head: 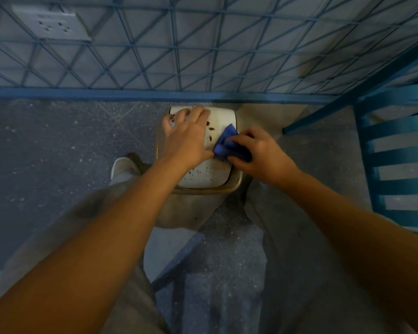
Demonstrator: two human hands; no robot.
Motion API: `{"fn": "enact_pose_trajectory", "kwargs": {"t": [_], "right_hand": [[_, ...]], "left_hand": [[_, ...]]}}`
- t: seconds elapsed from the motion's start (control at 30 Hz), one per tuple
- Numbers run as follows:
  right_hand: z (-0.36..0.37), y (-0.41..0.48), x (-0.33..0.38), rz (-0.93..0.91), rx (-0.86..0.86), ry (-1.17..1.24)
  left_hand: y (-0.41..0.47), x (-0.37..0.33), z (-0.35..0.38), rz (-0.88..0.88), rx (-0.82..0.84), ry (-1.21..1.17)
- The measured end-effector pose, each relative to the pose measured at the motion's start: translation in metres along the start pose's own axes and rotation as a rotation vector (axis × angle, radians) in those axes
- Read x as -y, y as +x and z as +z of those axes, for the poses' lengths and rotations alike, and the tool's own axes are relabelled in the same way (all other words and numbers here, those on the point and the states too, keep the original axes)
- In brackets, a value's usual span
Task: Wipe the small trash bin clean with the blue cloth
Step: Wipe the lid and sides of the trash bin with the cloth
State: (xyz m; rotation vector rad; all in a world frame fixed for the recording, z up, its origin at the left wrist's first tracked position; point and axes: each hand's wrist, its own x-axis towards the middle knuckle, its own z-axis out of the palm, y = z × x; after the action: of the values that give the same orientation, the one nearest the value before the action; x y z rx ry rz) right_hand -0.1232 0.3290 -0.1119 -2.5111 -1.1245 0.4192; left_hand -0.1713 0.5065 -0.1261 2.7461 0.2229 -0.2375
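Note:
A small beige trash bin (pixel 229 185) stands on the floor between my knees, seen from above. Its white lid (pixel 221 119) is spotted with reddish-brown stains. My left hand (pixel 186 136) lies flat on the lid's left side with fingers spread, its fingertips near the far edge. My right hand (pixel 258 154) grips a bunched blue cloth (pixel 223 144) and presses it onto the lid's right side. Part of the cloth is hidden under my fingers.
A blue wire-mesh panel (pixel 203 56) with a blue bottom rail runs just behind the bin. A blue slatted chair (pixel 396 150) stands close on the right. A wall socket (pixel 51 25) sits upper left. My trouser legs and a white shoe (pixel 123 167) flank the bin on speckled grey floor.

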Motion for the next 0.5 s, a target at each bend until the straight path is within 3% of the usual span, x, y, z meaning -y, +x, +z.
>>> {"fn": "enact_pose_trajectory", "kwargs": {"t": [0.07, 0.33, 0.5], "right_hand": [[-0.002, 0.002, -0.003, -0.014, 0.034, -0.011], [-0.006, 0.011, -0.01, 0.099, -0.097, 0.017], [0.003, -0.012, -0.004, -0.005, 0.029, -0.068]], "left_hand": [[0.0, 0.0, 0.0, 0.002, 0.001, 0.004], [-0.001, 0.005, -0.004, 0.05, 0.087, 0.074], [-0.002, 0.009, -0.007, 0.077, 0.108, 0.106]]}}
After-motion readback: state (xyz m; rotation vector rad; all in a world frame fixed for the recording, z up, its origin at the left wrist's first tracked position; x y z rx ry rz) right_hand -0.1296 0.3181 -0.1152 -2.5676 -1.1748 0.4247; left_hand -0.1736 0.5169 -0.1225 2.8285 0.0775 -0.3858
